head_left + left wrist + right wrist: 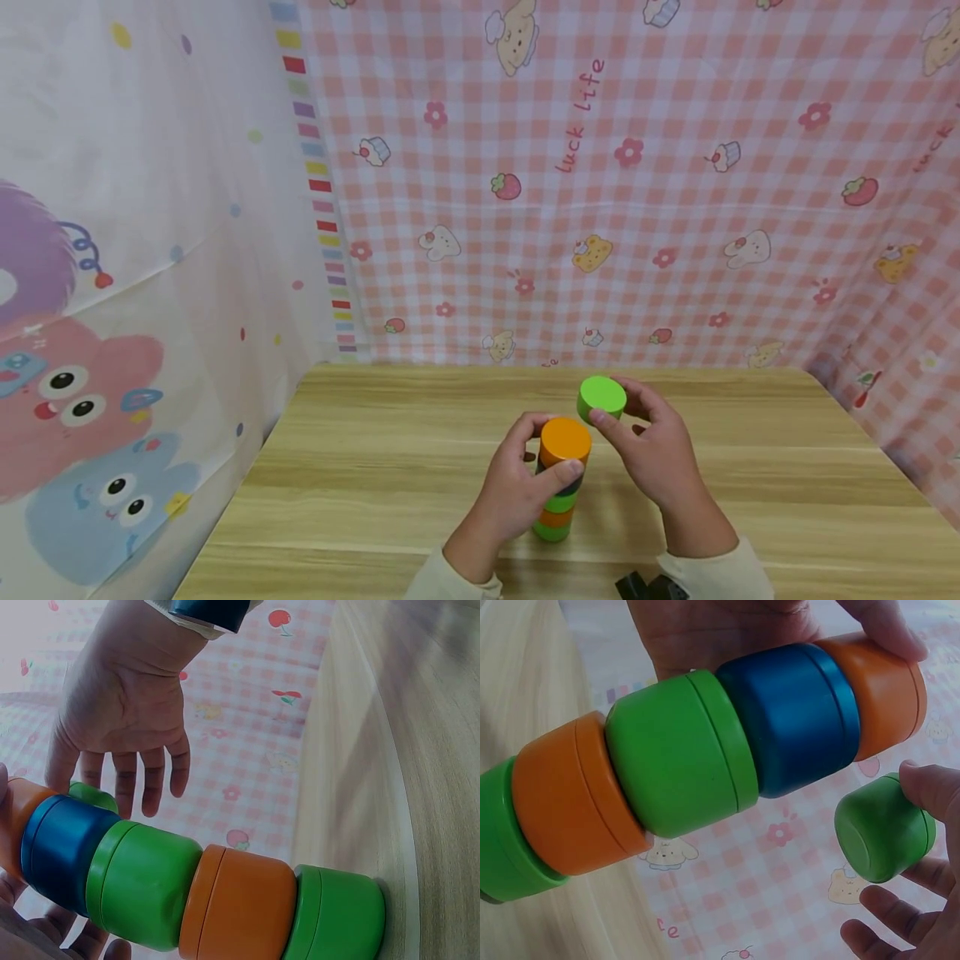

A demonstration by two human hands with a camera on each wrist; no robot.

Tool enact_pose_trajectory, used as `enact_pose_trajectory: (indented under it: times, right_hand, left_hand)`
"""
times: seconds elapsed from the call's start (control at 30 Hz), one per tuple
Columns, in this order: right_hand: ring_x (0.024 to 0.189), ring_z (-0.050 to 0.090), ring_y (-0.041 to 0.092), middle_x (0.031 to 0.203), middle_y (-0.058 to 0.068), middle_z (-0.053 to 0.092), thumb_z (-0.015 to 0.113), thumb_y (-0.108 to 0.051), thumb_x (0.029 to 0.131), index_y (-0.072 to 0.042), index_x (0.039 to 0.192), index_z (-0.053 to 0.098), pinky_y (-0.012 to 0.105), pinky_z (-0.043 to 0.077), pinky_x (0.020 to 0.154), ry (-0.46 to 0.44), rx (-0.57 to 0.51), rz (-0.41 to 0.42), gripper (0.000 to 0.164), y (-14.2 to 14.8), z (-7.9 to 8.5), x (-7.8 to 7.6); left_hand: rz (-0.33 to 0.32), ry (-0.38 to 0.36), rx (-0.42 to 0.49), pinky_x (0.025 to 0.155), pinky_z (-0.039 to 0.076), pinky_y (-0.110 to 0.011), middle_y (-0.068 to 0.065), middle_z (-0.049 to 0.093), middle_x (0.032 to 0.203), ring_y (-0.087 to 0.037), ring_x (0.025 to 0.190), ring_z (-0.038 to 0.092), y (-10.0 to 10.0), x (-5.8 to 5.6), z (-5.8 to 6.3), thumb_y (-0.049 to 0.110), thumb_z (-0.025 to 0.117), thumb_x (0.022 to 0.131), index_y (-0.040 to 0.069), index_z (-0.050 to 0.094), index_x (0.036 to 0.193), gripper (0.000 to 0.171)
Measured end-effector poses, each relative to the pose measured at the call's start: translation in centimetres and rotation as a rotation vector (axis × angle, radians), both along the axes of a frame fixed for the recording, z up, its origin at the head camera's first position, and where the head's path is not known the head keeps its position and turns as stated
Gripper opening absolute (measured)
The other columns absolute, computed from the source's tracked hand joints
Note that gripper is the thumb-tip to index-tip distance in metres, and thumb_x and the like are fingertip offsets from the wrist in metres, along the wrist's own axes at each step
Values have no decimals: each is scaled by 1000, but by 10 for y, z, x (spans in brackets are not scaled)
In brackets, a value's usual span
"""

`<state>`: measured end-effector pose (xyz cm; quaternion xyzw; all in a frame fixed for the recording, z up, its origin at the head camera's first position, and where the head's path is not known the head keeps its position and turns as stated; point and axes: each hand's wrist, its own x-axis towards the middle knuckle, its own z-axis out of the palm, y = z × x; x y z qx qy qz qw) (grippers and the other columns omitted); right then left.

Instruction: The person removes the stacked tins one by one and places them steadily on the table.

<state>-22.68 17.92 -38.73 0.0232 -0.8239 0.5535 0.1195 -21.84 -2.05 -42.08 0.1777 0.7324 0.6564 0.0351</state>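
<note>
Stack [561, 503]: five high, upright on table [337, 467].
Left hand [512, 492]: I hold its orange top tin [566, 440].
Right hand [654, 446]: I pinch loose green tin [602, 396], just beside.
Care: I should avoid sideways nudges.

The head camera looks forward and down over the wood-grain tabletop [360, 475], far enough back to take in the left hand [510, 492], right hand [660, 454] and pink-and-white checked cloth [555, 208] behind. The left-wrist view is close and turned sideways, tabletop at its right, facing the right hand across the stack of rounded orange, blue and green canisters [561, 503]. The right-wrist view, also close, faces the left hand past the stack, tabletop at its left. All three share the stack.
</note>
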Motion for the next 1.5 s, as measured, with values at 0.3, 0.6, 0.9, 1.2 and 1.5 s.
enact_pose_trajectory:
  times: [0.3, 0.6, 0.9, 1.2, 1.5]
  right_hand:
    - [129, 54, 32, 145, 14, 60, 73, -37, 100, -12, 148, 57, 64, 39, 108, -2, 32, -1, 56, 3, -7, -5]
    - [129, 54, 31, 145, 13, 60, 74, -39, 100, -13, 148, 57, 62, 40, 108, -19, 30, 13, 58, 5, -11, -9]
    - [129, 55, 32, 146, 13, 59, 74, -39, 100, -13, 150, 55, 62, 41, 107, -33, 29, 40, 59, 9, -20, -15]
    - [128, 56, 33, 145, 14, 60, 73, -37, 101, -13, 150, 55, 65, 42, 107, -19, 35, 71, 57, 11, -28, -19]
    - [126, 56, 33, 142, 14, 62, 72, -37, 101, -13, 149, 57, 62, 45, 106, -20, 40, 90, 55, 13, -36, -24]
  left_hand:
    - [1, -13, 4, 111, 34, -58, 6, 62, 134, -20, 130, 48, 0, 0, 1, 37, 76, 97, 28, 58, 138, 45]
    - [-2, -8, 7, 110, 34, -59, 7, 62, 133, -20, 129, 49, -1, 0, 2, 38, 75, 98, 28, 58, 137, 45]
    - [-3, 4, 7, 107, 35, -52, 4, 63, 132, -17, 128, 49, -1, 2, 3, 34, 75, 99, 25, 59, 136, 42]
    - [4, 8, 6, 106, 35, -53, 5, 64, 130, -19, 127, 50, 0, 1, 0, 35, 75, 98, 25, 60, 135, 42]
    - [5, 15, 5, 105, 35, -50, 8, 64, 131, -19, 128, 50, 0, 0, -1, 36, 77, 96, 28, 60, 135, 43]
